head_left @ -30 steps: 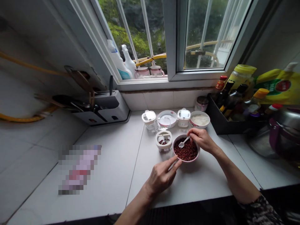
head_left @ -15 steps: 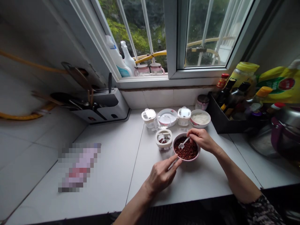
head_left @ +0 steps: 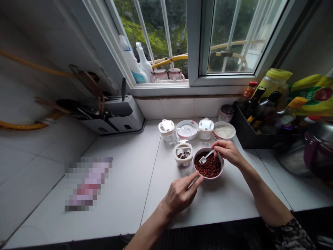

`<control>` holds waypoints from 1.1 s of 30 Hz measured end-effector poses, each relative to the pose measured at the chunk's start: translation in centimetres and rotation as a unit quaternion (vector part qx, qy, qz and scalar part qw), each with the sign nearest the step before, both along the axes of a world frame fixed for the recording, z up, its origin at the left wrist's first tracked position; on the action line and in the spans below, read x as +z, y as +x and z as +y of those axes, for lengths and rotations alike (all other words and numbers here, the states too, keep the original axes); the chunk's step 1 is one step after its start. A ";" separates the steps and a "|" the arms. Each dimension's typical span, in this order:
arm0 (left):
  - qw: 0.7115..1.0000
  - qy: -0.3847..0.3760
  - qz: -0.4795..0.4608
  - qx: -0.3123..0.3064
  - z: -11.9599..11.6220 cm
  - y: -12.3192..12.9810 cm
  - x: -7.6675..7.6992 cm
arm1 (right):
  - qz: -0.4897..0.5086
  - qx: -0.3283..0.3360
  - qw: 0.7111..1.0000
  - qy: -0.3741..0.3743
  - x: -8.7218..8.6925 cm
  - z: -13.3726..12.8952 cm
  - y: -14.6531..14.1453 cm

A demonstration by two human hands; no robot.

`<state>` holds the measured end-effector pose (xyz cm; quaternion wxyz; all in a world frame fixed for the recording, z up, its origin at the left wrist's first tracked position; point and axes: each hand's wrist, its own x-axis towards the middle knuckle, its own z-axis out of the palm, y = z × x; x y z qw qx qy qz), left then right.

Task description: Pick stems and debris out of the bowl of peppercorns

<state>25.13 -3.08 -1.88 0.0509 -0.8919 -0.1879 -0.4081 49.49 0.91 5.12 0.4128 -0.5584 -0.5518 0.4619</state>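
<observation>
1. The right hand point(head_left: 228, 153) is still pinching the white plastic spoon point(head_left: 206, 156), its long axis slanting, scoop pointing down-left into the peppercorns point(head_left: 208, 167).
2. The left hand point(head_left: 179, 196) is curling just beside the pink-rimmed bowl point(head_left: 208, 178), which is sitting mid-depth on the white counter point(head_left: 161, 208); its grip is unclear.

Room lies over the white countertop point(head_left: 122, 194) leftward; a lidded jar point(head_left: 183, 155) crowds the bowl's point(head_left: 208, 178) left side.

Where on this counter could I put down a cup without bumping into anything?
There's bare white countertop between the knife block and the small open jar, and another patch in front of the bowl of red spice, to the right of the left hand. The back, along the lidded containers and the bottle tray, is crowded.
</observation>
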 end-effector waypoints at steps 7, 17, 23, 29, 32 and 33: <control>1.000 0.000 0.003 0.006 0.0 0.0 0.1 | 0.100 -0.047 0.993 -0.035 0.8 0.1 -0.4; 1.000 0.013 -0.002 0.007 0.1 0.1 0.0 | -0.064 -0.059 0.962 0.259 -0.4 -1.6 -4.6; 1.000 0.016 -0.007 0.008 0.1 0.1 0.0 | -0.276 0.065 0.840 0.462 -0.9 -1.7 -4.4; 1.000 0.004 0.001 0.008 0.0 0.0 0.2 | -0.192 -0.024 0.913 0.359 0.5 -1.8 -2.3; 1.000 -0.002 0.005 0.009 -0.1 -0.1 0.2 | -0.201 0.012 0.944 0.261 1.2 -1.7 -1.1; 1.000 -0.002 0.006 0.009 -0.1 -0.1 0.2 | -0.212 0.027 0.948 0.236 1.3 -1.7 -0.8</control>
